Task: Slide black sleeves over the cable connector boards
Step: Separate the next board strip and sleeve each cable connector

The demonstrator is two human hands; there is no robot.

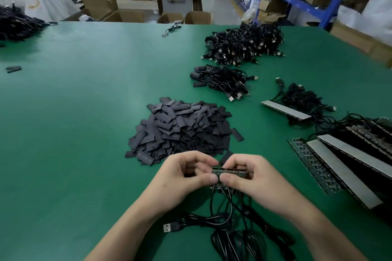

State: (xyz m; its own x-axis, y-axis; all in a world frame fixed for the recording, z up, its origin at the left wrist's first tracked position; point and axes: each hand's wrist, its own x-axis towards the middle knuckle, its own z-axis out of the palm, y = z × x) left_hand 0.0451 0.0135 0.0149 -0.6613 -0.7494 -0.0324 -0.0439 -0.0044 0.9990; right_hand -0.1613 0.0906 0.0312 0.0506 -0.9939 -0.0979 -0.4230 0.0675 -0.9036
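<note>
My left hand and my right hand meet just above the green table, both pinching a small strip of joined connector boards between thumbs and fingertips. Black cables hang from the boards and coil toward me, one ending in a USB plug. A big heap of flat black sleeves lies right behind my hands. One loose sleeve sits just beyond my right fingers.
Racks of board strips with cables lie at the right. Two piles of sleeved cables sit farther back, and another cable heap is at far left. Cardboard boxes and blue shelving stand past the table.
</note>
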